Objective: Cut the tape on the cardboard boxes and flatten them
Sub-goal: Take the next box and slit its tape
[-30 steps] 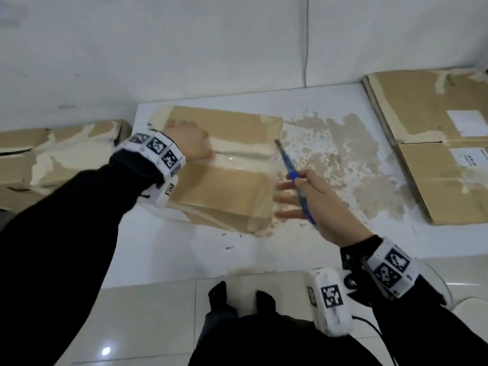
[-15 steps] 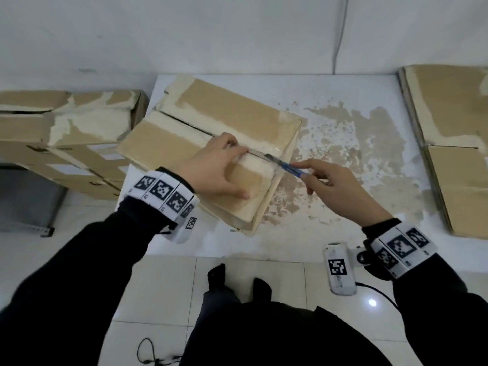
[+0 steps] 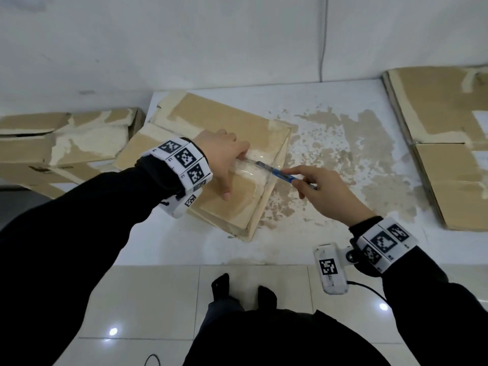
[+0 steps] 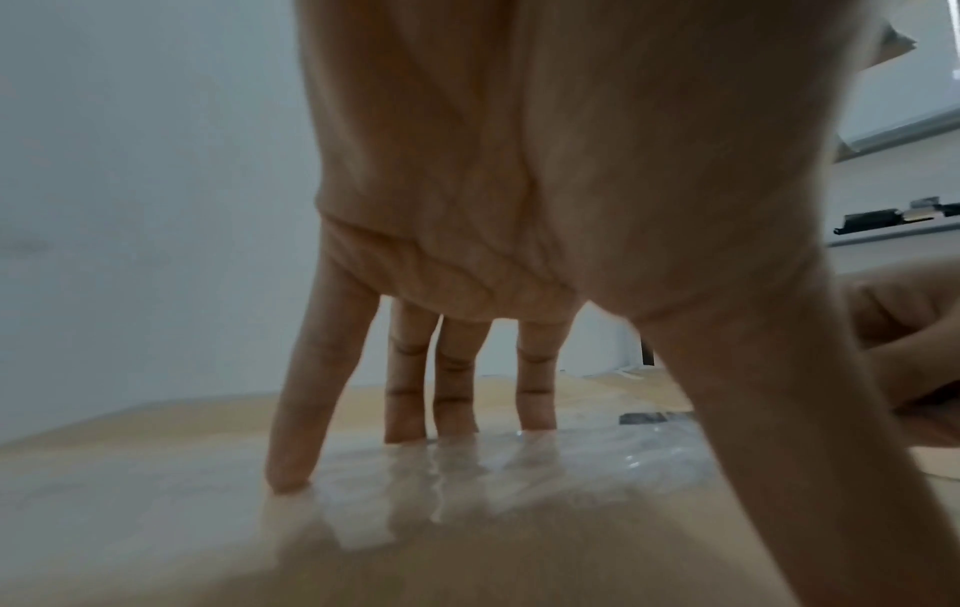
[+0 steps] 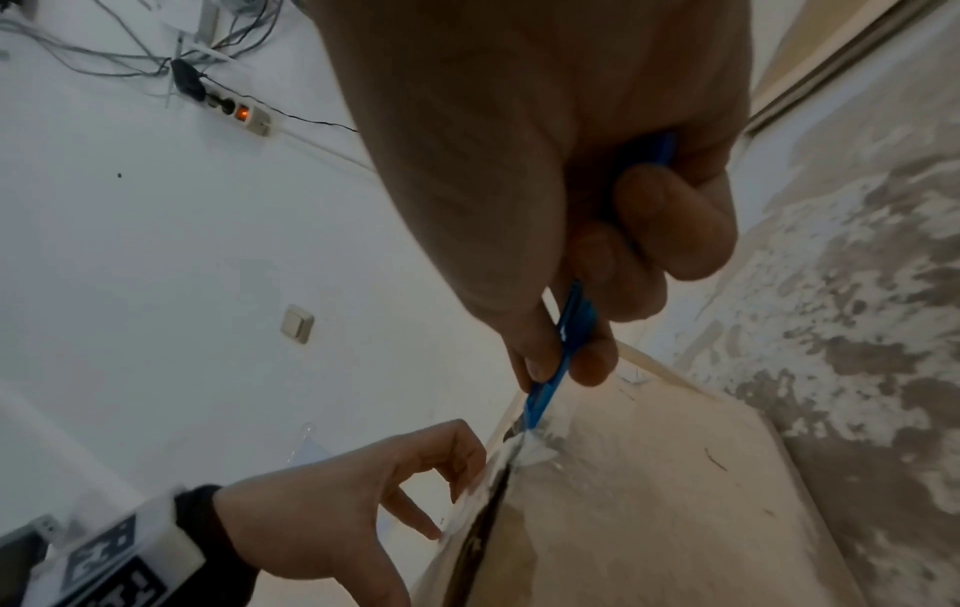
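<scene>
While the right hand (image 3: 327,194) holds a blue knife (image 3: 280,175) in a tight grip, thumb and fingers curled round its handle, the blade tip sits in the clear tape (image 3: 250,167) along the top seam of the box (image 3: 232,207), which lies on the white bench (image 3: 184,247) near its front edge. On the box's lid, the left hand (image 3: 224,159) presses down with straight, spread fingers (image 4: 291,431), its grip wide and holding nothing, the fingertips resting on the glossy tape just beside the cut line. From the right wrist view the seam already gapes dark below the blade. The risk, as I judge it, is the knife running toward those fingertips if the tape gives suddenly; the box could also skid if the left hand eases off. Beyond the box, to its right, flattened cardboard (image 3: 449,154) lies well apart; to its left stand more taped boxes (image 3: 66,143).
</scene>
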